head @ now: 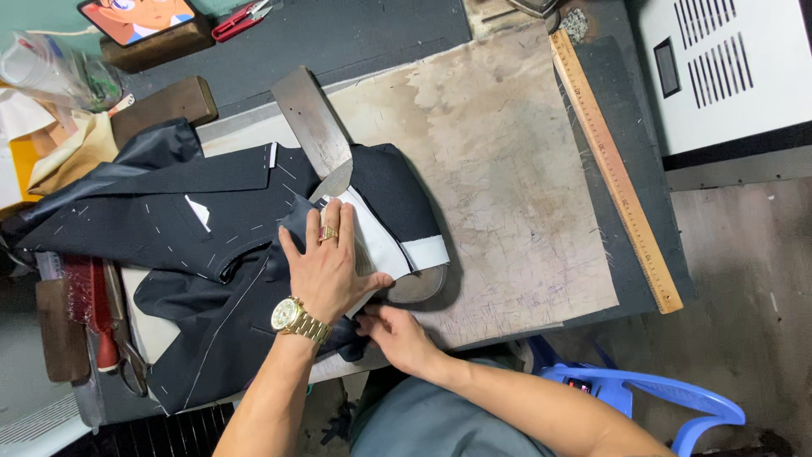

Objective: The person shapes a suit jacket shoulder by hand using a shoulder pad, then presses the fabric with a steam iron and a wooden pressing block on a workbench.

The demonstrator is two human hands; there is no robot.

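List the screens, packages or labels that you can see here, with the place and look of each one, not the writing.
Phone screen: top left, propped on a wooden block, showing a colourful cartoon picture.
Clear plastic bag: far left edge, crumpled, see-through.
Small display: bottom right beside the blue chair, dark with red lights.
Small white tag: on the dark jacket, narrow.

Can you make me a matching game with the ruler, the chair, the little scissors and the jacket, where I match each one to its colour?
Things:
1. ruler
2. chair
3. small scissors
4. jacket

Colours:
A. blue
B. dark with white stitch marks
C. red handles
D. light brown wood

Pairs: 1-D, 2-A, 3-C, 4-B
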